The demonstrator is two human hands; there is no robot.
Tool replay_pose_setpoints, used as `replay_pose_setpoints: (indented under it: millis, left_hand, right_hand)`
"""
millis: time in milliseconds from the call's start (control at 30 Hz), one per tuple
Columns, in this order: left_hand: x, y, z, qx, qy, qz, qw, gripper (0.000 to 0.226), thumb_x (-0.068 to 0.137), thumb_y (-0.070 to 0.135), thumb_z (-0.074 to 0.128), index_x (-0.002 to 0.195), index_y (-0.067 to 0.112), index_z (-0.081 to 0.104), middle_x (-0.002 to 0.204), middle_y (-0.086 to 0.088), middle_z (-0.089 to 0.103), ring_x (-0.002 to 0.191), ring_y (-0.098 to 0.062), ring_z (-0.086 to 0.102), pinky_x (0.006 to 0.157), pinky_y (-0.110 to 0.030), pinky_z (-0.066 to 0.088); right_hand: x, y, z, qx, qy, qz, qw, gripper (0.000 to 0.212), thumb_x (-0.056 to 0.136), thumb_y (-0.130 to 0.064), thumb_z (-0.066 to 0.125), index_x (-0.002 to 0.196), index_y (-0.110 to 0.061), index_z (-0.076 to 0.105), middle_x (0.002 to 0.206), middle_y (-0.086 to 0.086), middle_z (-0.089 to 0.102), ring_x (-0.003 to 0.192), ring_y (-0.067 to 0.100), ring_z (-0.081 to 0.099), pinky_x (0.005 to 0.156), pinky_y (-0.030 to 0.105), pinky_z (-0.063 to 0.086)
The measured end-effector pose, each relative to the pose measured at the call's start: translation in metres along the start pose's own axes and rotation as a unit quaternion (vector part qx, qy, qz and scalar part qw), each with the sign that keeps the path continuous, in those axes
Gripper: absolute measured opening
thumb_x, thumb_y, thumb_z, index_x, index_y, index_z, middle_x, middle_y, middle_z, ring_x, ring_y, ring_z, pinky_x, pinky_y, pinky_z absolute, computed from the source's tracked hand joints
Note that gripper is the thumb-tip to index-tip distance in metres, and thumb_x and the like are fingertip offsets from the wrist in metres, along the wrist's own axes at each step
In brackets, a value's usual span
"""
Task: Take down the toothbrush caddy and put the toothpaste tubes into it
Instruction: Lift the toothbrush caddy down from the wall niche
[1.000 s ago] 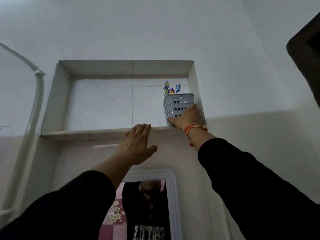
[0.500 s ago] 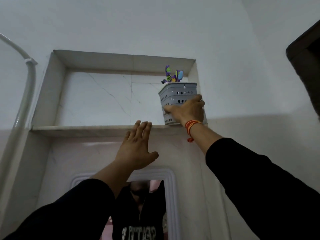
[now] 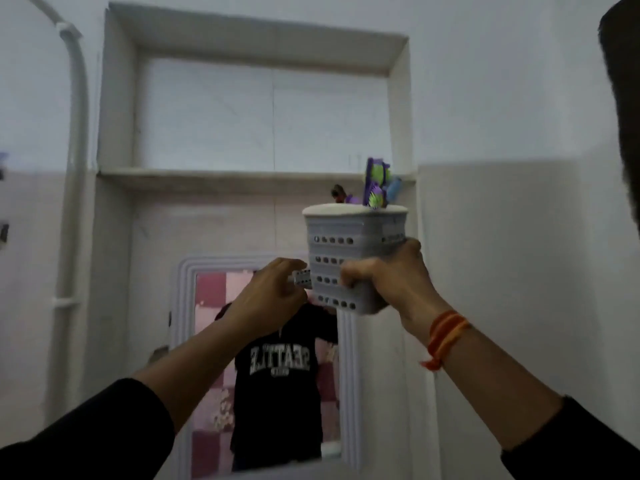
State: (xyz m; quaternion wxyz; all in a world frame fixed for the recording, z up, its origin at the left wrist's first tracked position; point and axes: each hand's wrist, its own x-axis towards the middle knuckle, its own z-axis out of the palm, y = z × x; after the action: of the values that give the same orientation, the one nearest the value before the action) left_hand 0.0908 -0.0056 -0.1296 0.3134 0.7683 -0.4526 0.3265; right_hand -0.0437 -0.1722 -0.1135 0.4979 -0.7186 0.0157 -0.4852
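Since the earlier frame, the grey perforated plastic toothbrush caddy (image 3: 353, 258) has come off the ledge of the white marble wall niche (image 3: 221, 175) and now hangs in the air below it, right of centre in the frame, in front of the pale wall. Its long axis stands close to upright, with the open mouth facing up and the base tipped slightly toward the lower right. Rows of round holes run across its sides. Purple, green and blue toothbrush heads (image 3: 376, 183) stick up out of the mouth at the upper right of its rim, bristle ends uppermost.

The right hand (image 3: 388, 282) has its grip clenched around the lower right part of the caddy, fingers curled over the front face and thumb side behind. An orange thread band (image 3: 445, 332) circles that wrist, above a black sleeve (image 3: 571, 441).

The left hand (image 3: 266, 299) is at the caddy's lower left edge, fingers bent and pinched at a small grey perforated part that juts out there; whether its grip has closed fully is unclear.

Below the hands, in the lower centre, a white-framed wall mirror (image 3: 181, 341) reflects a dark printed shirt. A white pipe (image 3: 74, 168) runs down the left of the frame.
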Motion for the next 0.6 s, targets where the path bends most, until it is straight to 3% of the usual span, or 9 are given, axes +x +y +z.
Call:
replay_pose_setpoints:
  millis: [67,133,233,300,467,600]
  left_hand:
    - [-0.034,-0.014,0.020,-0.024,-0.023,0.002,0.999,0.040,0.090,0.019,0.062,0.130,0.023,0.063,0.131,0.000,0.064,0.116,-0.016,0.062,0.097,-0.039,0.054]
    - [-0.069,-0.030,0.042,-0.055,-0.057,0.005,0.997,0.034,0.087,0.014,0.063,0.120,0.021,0.069,0.127,0.003,0.067,0.118,-0.015,0.062,0.096,-0.039,0.056]
    - [-0.122,-0.052,0.079,-0.056,-0.109,-0.064,0.990,0.028,0.087,0.010,0.063,0.111,0.018,0.074,0.112,0.007,0.070,0.103,-0.015,0.067,0.083,-0.030,0.056]
    - [-0.159,-0.062,0.104,-0.046,-0.147,-0.127,0.980,0.029,0.089,0.013,0.062,0.116,0.017,0.074,0.112,0.007,0.071,0.104,-0.015,0.068,0.085,-0.028,0.055]
    - [-0.250,-0.086,0.167,-0.049,-0.300,-0.199,0.932,0.029,0.088,0.017,0.068,0.116,0.013,0.074,0.117,-0.005,0.074,0.108,-0.020,0.069,0.096,-0.034,0.055]
    - [-0.300,-0.107,0.214,-0.021,-0.405,-0.234,0.884,0.033,0.084,0.015,0.069,0.117,0.010,0.074,0.117,-0.008,0.076,0.109,-0.024,0.070,0.098,-0.029,0.052]
  right_hand:
    - [-0.043,0.034,0.002,0.038,-0.053,0.020,0.998,0.057,0.037,-0.011,0.080,0.094,-0.012,0.081,0.089,0.001,0.081,0.083,0.018,0.078,0.064,0.040,0.065]
    - [-0.085,0.070,0.003,0.057,-0.090,0.044,0.993,0.059,0.040,-0.005,0.078,0.097,-0.013,0.080,0.091,0.003,0.082,0.085,0.020,0.078,0.066,0.042,0.064]
    - [-0.141,0.137,0.005,0.075,-0.111,0.117,0.984,0.083,0.039,-0.007,0.080,0.121,-0.016,0.068,0.106,0.005,0.078,0.097,0.022,0.075,0.075,0.046,0.064]
    - [-0.182,0.186,0.005,0.062,-0.114,0.191,0.973,0.105,0.036,-0.012,0.082,0.136,-0.020,0.051,0.119,0.004,0.071,0.107,0.022,0.070,0.082,0.050,0.063]
    - [-0.282,0.281,-0.010,-0.007,-0.119,0.292,0.949,0.113,0.031,-0.012,0.081,0.137,-0.024,0.043,0.124,0.001,0.068,0.112,0.021,0.066,0.092,0.051,0.058]
    - [-0.332,0.330,-0.024,-0.039,-0.130,0.340,0.930,0.112,0.030,-0.006,0.078,0.134,-0.030,0.043,0.119,-0.001,0.069,0.109,0.021,0.066,0.090,0.051,0.059]
